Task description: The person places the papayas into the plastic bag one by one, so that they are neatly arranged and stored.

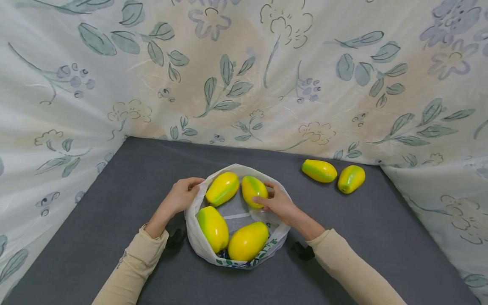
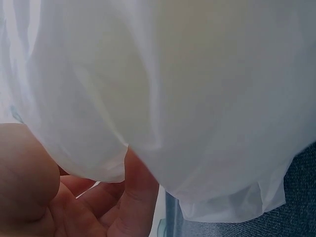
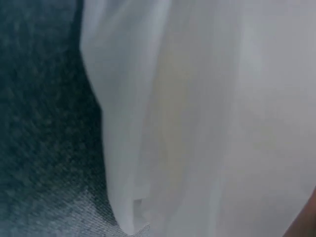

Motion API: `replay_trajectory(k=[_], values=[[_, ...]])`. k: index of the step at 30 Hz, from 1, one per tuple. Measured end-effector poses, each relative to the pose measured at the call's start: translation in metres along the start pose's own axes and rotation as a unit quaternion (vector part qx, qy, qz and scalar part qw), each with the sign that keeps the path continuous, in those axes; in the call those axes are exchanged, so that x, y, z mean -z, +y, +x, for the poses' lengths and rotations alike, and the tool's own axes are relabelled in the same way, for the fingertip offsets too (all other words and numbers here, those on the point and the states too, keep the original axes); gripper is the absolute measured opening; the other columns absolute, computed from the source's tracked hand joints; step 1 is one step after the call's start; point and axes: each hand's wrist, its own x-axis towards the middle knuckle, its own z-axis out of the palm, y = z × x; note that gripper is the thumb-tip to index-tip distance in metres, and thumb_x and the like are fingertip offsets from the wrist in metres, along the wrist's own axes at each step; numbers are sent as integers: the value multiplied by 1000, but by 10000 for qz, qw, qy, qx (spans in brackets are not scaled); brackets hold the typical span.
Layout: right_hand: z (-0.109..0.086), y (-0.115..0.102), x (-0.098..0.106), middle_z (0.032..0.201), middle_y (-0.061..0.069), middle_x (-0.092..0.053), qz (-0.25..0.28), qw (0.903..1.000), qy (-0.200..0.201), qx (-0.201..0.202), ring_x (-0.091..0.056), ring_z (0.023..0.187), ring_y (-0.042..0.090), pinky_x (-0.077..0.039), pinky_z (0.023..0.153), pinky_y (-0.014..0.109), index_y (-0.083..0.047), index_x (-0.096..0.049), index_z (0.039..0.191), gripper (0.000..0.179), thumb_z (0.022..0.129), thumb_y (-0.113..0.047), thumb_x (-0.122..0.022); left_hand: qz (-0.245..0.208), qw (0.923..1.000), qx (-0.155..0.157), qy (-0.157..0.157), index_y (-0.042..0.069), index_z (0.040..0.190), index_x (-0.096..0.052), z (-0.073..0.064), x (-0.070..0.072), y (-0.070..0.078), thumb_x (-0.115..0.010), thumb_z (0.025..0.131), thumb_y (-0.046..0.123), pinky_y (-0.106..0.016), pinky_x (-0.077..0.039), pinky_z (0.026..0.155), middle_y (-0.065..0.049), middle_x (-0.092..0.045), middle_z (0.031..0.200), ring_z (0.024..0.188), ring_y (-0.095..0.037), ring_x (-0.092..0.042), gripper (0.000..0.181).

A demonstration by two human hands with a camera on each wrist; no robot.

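Observation:
A white plastic bag (image 1: pixel 193 241) with green print stands wide open on the dark cloth, several yellow-green papayas inside. My left hand (image 1: pixel 182 195) pinches the bag's rim at its left side; in the left wrist view the thumb and fingers (image 2: pixel 136 197) hold the thin plastic. Reaching over the right rim, my right hand (image 1: pixel 277 202) grips a papaya (image 1: pixel 252 190) at the bag's back right, fingers behind it and thumb in front. Beside it lies another papaya (image 1: pixel 223 189); two more, a left one (image 1: pixel 213 228) and a front one (image 1: pixel 248 241), rest nearer me. White plastic (image 3: pixel 197 118) fills most of the right wrist view.
Two papayas lie outside the bag at the back right, one on its side (image 1: pixel 319 170) and one beside it (image 1: pixel 351 179). Dark grey cloth (image 1: pixel 152 165) covers the table. Floral fabric (image 1: pixel 244 84) hangs behind it and along both sides.

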Motion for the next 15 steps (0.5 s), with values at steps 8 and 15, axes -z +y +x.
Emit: replay_trajectory(k=[8,15], values=[[-6,6,0,128,22,-45,234,9987,395,234,-55,96,27,-51,79,33,-7,-29,144,69,90,-20,-69,2,10000,25,44,-5,130,-54,1,-1,0,-46,99,2,-42,-52,78,-23,-58,123,100,-33,-59,33],[-7,11,-2,134,21,-43,381,9970,552,392,-51,110,31,-46,91,40,-7,-34,142,63,91,-23,-67,-34,10000,74,35,-5,130,-54,0,-1,2,-46,99,2,-42,-52,80,-23,-58,123,101,-33,-59,33]])
